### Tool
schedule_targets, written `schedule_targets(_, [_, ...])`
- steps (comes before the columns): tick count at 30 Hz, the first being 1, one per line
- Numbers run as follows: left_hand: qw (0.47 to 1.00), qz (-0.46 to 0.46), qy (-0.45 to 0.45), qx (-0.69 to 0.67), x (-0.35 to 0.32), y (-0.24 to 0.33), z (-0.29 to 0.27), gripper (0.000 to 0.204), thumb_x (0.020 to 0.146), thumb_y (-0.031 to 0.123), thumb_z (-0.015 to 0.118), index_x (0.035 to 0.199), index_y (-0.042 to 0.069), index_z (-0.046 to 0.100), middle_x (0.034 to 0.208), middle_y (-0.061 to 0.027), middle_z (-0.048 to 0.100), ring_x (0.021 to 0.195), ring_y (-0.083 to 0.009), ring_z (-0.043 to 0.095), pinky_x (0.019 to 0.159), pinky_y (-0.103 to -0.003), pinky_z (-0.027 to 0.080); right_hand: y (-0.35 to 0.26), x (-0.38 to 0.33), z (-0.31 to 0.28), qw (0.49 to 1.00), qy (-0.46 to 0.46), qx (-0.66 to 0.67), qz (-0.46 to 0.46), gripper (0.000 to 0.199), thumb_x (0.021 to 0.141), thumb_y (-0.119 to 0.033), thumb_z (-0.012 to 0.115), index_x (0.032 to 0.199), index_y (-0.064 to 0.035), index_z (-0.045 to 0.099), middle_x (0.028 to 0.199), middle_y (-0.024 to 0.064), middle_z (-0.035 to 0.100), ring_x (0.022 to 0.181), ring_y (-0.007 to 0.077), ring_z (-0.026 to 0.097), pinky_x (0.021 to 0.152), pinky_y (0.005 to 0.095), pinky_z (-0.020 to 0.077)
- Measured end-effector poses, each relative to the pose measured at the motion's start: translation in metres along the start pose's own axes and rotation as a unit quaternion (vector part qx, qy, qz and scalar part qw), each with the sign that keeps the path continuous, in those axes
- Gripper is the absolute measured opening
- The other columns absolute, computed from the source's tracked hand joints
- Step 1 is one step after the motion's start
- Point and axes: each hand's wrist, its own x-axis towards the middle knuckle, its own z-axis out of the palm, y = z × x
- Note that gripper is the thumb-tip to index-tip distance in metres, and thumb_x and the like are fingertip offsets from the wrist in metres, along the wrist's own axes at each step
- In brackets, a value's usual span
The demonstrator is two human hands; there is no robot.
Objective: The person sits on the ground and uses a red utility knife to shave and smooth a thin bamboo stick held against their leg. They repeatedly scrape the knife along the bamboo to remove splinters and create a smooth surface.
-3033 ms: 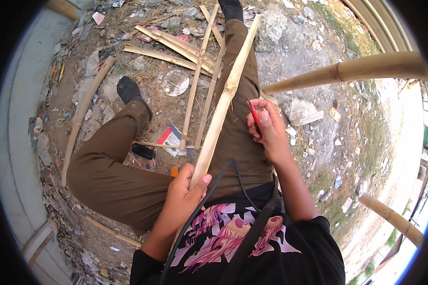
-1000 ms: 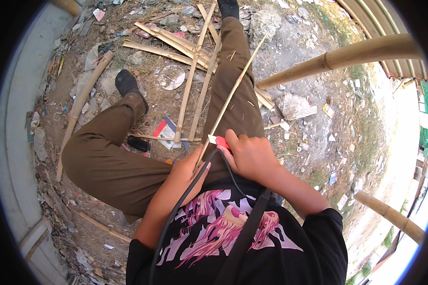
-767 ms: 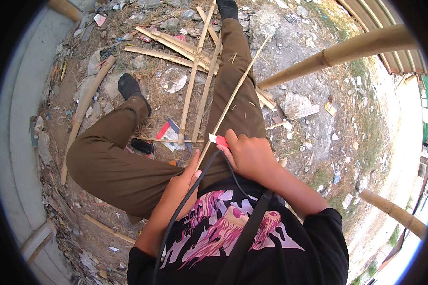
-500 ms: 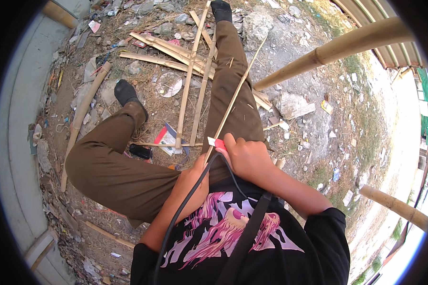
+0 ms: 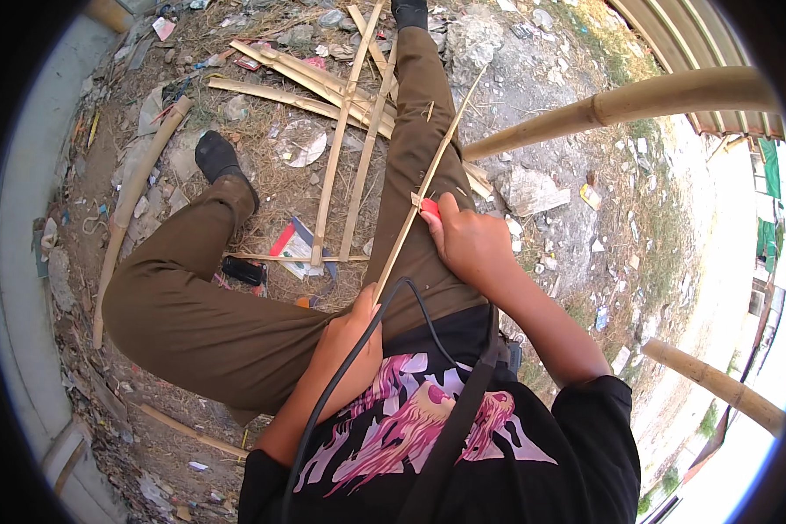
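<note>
A thin bamboo strip (image 5: 396,252) slants up and away from my lap across my outstretched leg. Its near end is gripped by my left hand (image 5: 348,348), close to my waist. My right hand (image 5: 473,243) is closed on a red-handled knife (image 5: 429,208), whose blade lies against the strip about midway along. Small shavings rest on the brown trousers (image 5: 408,131) around the strip. A black cable (image 5: 345,360) loops over my left wrist; part of the knife handle is hidden in my fist.
Split bamboo slats (image 5: 332,188) lie crossed on the littered ground beyond my legs. Bamboo poles (image 5: 620,109) stand at the right, and a grey wall (image 5: 26,262) runs along the left. A black object (image 5: 244,271) lies near my bent leg.
My right hand has pushed the knife away from me along the strip, from near my left hand to about its middle. The left hand keeps its hold on the near end.
</note>
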Motion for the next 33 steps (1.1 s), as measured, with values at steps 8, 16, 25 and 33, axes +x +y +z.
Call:
schedule_targets(8, [0.996,0.036,0.072,-0.024,0.002,-0.009,0.008,0.035,0.113,0.02,0.042,0.142,0.004,0.052,0.08,-0.0325,0.061,0.078,-0.053,0.063,0.07,-0.053,0.048,-0.002,0.009,0.02,0.999,0.046,0.0,0.006,0.036,0.109,-0.044,0.053,0.096,-0.0104,0.054,0.06,0.0139,0.064,0.049,0.0363,0.065,0.044,0.0467,0.0488])
schedule_targets(16, [0.999,0.009,0.035,0.0,-0.001,-0.006,0.004,0.044,0.111,0.021,0.043,0.146,-0.005,0.047,0.096,-0.0378,0.068,0.095,-0.0551,0.067,0.085,-0.058,0.051,-0.003,0.0,0.038,0.994,0.11,0.012,0.027,0.037,0.106,-0.047,0.056,0.096,-0.0118,0.055,0.062,0.011,0.064,0.049,0.0327,0.065,0.042,0.0451,0.0481])
schedule_targets(25, [1.0,-0.022,0.012,-0.008,-0.001,-0.002,-0.003,0.048,0.112,0.021,0.042,0.15,-0.008,0.044,0.1,-0.0381,0.067,0.098,-0.0553,0.066,0.09,-0.055,0.05,0.001,0.004,0.039,0.996,0.086,0.036,-0.01,0.038,0.107,-0.047,0.055,0.095,-0.011,0.055,0.062,0.0123,0.063,0.049,0.035,0.064,0.043,0.0468,0.0494])
schedule_targets(33, [1.0,-0.028,-0.005,-0.001,-0.046,-0.02,-0.002,0.05,0.11,0.018,0.045,0.154,-0.006,0.038,0.095,-0.0373,0.067,0.094,-0.0564,0.066,0.083,-0.06,0.05,-0.01,0.008,0.051,0.992,0.12,0.008,0.04,0.04,0.107,-0.049,0.056,0.093,-0.0115,0.054,0.059,0.0106,0.062,0.046,0.0315,0.064,0.039,0.0435,0.0485])
